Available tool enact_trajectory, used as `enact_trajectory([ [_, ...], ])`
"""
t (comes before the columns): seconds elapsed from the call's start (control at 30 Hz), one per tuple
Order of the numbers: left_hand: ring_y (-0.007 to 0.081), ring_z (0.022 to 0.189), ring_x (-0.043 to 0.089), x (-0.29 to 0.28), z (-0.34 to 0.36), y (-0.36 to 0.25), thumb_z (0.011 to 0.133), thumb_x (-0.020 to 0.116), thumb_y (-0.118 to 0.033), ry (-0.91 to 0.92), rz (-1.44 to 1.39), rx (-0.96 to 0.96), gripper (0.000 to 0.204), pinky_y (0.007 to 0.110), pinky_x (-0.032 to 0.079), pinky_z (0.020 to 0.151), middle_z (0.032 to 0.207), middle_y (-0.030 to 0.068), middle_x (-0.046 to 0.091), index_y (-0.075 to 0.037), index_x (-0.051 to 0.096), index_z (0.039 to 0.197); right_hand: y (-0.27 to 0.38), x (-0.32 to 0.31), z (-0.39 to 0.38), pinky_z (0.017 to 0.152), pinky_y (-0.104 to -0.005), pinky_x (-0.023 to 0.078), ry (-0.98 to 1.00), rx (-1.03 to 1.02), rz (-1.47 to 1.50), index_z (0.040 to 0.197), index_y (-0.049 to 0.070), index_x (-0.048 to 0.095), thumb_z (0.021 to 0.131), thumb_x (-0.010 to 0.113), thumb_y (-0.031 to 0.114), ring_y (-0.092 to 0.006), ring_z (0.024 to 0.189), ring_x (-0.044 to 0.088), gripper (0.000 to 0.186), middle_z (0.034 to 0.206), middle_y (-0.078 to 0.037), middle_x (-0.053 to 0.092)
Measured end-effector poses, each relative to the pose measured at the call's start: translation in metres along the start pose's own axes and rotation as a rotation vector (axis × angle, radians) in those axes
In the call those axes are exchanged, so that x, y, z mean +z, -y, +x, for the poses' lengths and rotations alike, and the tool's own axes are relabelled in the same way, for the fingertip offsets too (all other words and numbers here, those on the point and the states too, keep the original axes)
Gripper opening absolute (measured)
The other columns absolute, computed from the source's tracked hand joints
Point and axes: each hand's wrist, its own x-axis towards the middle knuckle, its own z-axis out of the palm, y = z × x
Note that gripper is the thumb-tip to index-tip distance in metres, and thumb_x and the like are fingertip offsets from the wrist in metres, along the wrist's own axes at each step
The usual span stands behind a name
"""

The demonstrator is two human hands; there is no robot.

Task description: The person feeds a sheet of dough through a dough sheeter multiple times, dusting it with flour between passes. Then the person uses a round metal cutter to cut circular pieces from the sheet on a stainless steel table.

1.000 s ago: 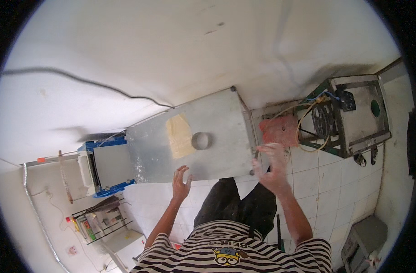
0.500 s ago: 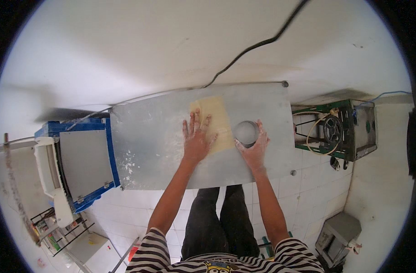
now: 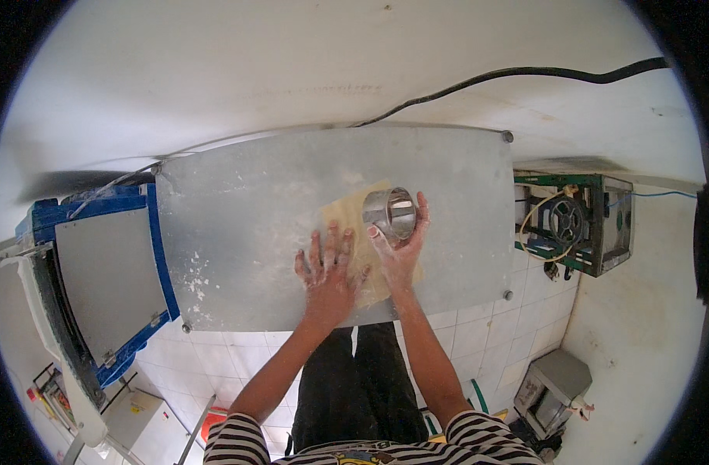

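Observation:
A thin, pale yellow sheet of dough [image 3: 340, 211] lies on the grey metal table top. Floury and spread-fingered, my left hand [image 3: 328, 283] rests flat on the dough's left side. My right hand [image 3: 399, 262] grips a round metal ring cutter [image 3: 379, 211] by its near side, thumb on the left and fingers on the right. The ring is tilted over the right part of the sheet, its open end facing right. Whether its lower edge touches the dough, I cannot tell.
White flour flecks [image 3: 196, 279] dot the left of the table top [image 3: 463, 209]. A blue-framed box [image 3: 110, 275] stands left of the table. To the right is a green metal frame with a black wheel [image 3: 565, 220]. A black cable [image 3: 517, 73] runs along the wall behind.
My right hand has lifted the ring cutter from the table beside the dough and brought it left over the sheet, tilting it. My left hand sits nearer the table's front edge.

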Motion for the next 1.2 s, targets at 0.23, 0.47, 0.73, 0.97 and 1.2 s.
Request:
enact_trajectory([
  [0.23,0.0420,0.162,0.015,-0.017,0.003,0.020,0.104,0.056,-0.052,-0.026,-0.084,0.010,0.076,0.066,0.008,0.126,0.175,0.0175,0.022,-0.010,0.037,0.165,0.002,-0.011,0.002,0.120,-0.0454,0.039,0.061,-0.181,-0.397,0.160,0.000,0.030,0.073,0.098,0.022,-0.0318,0.144,0.043,0.112,0.155,-0.019,0.040],
  [0.47,0.0368,0.163,0.017,-0.015,0.023,0.028,0.106,0.056,-0.045,-0.061,-0.012,0.057,0.066,0.059,0.009,0.129,0.176,0.0154,0.023,-0.011,0.046,0.161,0.004,0.012,0.008,0.120,-0.0463,0.039,0.065,-0.192,-0.488,0.159,-0.001,0.032,0.075,0.096,0.024,-0.0359,0.144,0.044,0.109,0.155,-0.021,0.042],
  [0.73,0.0377,0.162,0.018,-0.015,0.024,0.026,0.108,0.052,-0.041,-0.112,-0.087,0.121,0.059,0.060,0.011,0.129,0.176,0.0118,0.025,-0.016,0.046,0.161,-0.002,0.010,0.006,0.120,-0.0513,0.033,0.023,-0.230,-0.666,0.157,0.001,0.035,0.075,0.096,0.029,-0.0375,0.145,0.043,0.107,0.156,-0.020,0.044],
  [0.97,0.0354,0.163,0.017,-0.015,0.024,0.023,0.107,0.053,-0.040,-0.067,-0.016,0.065,0.058,0.060,0.009,0.129,0.175,0.0061,0.028,-0.018,0.047,0.161,-0.013,0.011,0.004,0.117,-0.0546,0.033,0.003,-0.237,-0.733,0.157,0.002,0.035,0.074,0.096,0.030,-0.0396,0.144,0.041,0.106,0.155,-0.019,0.044],
  [1.2,0.0329,0.163,0.017,-0.016,0.025,0.024,0.106,0.055,-0.043,-0.064,-0.012,0.046,0.061,0.058,0.008,0.130,0.174,0.0069,0.030,-0.017,0.048,0.160,-0.016,0.013,0.006,0.114,-0.0592,0.035,-0.077,-0.329,-0.763,0.155,0.002,0.040,0.073,0.095,0.034,-0.0444,0.133,0.046,0.103,0.143,-0.023,0.052],
])
